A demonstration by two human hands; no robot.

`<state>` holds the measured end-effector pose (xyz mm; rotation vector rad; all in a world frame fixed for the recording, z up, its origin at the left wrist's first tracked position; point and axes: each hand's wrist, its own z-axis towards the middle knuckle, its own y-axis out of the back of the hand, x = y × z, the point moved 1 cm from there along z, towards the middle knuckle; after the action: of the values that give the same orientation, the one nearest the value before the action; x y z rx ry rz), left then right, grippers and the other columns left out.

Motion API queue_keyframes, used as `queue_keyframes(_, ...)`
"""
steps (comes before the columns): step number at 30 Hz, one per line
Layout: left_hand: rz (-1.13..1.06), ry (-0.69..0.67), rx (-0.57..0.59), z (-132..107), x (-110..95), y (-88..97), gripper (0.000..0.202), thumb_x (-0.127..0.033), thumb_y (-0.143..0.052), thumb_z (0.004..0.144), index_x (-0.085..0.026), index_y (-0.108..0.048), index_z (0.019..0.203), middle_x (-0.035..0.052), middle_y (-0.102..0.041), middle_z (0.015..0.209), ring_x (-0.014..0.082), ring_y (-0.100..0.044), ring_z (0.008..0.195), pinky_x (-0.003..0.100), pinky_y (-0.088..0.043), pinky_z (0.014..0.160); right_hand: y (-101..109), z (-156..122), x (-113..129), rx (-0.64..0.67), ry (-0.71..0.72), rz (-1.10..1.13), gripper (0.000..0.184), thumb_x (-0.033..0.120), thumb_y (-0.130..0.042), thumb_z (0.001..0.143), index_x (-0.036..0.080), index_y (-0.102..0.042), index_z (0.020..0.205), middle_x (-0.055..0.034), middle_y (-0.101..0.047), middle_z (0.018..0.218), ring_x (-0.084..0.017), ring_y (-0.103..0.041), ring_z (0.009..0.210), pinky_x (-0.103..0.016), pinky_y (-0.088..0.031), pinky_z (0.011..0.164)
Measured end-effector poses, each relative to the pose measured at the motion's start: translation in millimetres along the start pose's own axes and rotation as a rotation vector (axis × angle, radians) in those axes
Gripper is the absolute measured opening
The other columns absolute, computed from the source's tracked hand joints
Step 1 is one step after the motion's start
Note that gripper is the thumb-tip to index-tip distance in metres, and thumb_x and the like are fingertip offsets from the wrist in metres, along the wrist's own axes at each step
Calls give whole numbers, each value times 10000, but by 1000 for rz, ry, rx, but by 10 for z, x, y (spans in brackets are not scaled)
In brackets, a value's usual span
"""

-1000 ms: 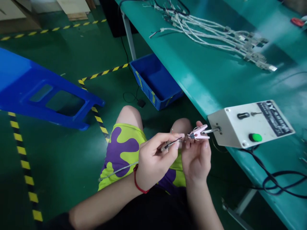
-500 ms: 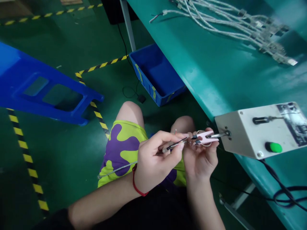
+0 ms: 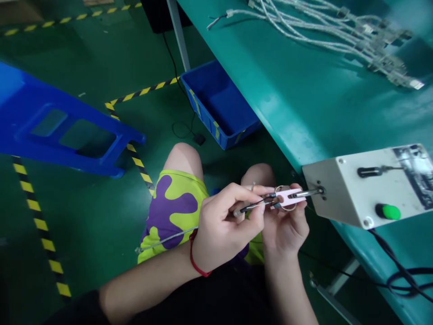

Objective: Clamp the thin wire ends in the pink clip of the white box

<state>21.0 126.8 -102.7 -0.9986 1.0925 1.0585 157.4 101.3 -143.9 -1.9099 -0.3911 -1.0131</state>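
Note:
My left hand [image 3: 225, 230] is closed in a pinch on the end of a cable [image 3: 239, 211], whose thin dark and pale wires point right. The pale cable trails back under the wrist across my lap. A small pink clip [image 3: 287, 197] with black tips and a metal ring sits at the end of a metal rod [image 3: 309, 192] coming out of a white box [image 3: 345, 192]. The wires reach the clip's black tips; whether they are gripped there I cannot tell. My right hand [image 3: 284, 225] is palm up under the clip, its fingers curled around it and pressing its sides.
The white box stands at the edge of the green table [image 3: 297, 90], with a green button [image 3: 390, 211] and a black cord [image 3: 389, 253]. Several braided cables [image 3: 321, 31] lie at the back. A blue bin [image 3: 219, 108] and a blue stool [image 3: 67, 122] are on the floor.
My left hand has moved slightly right, bringing the wires up to the clip's black tips. My right hand stays around the clip. The view has shifted a little.

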Motion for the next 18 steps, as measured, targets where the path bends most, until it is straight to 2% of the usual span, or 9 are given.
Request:
queue_keyframes(3, -2, 5, -8, 19, 0, -16, 210, -34, -709, 908, -204, -646, 1014, 65, -806, 1159, 90, -656, 611, 220, -614, 637, 1, -2, 2, -19, 3, -15, 263, 472, -889, 780, 348, -825, 1004, 17, -748, 829, -165, -683, 747, -310, -559, 722)
queue_keyframes(8, 3, -2, -25, 31, 25, -25, 230, -14, -713, 893, -204, -661, 1011, 48, -803, 1137, 97, -652, 643, 271, -644, 761, -1, 1, 2, -37, 4, -7, 284, 469, -903, 761, 333, -822, 997, 22, -742, 831, -162, -688, 758, -304, -556, 733)
queue_keyframes(18, 1, -21, -37, 21, 49, -40, 237, -1, -718, 883, -196, -676, 1011, 48, -805, 1130, 98, -642, 645, 301, -658, 804, 24, 7, 0, -21, 0, 5, 285, 456, -906, 761, 333, -826, 1005, 23, -740, 842, -154, -686, 763, -295, -558, 739)
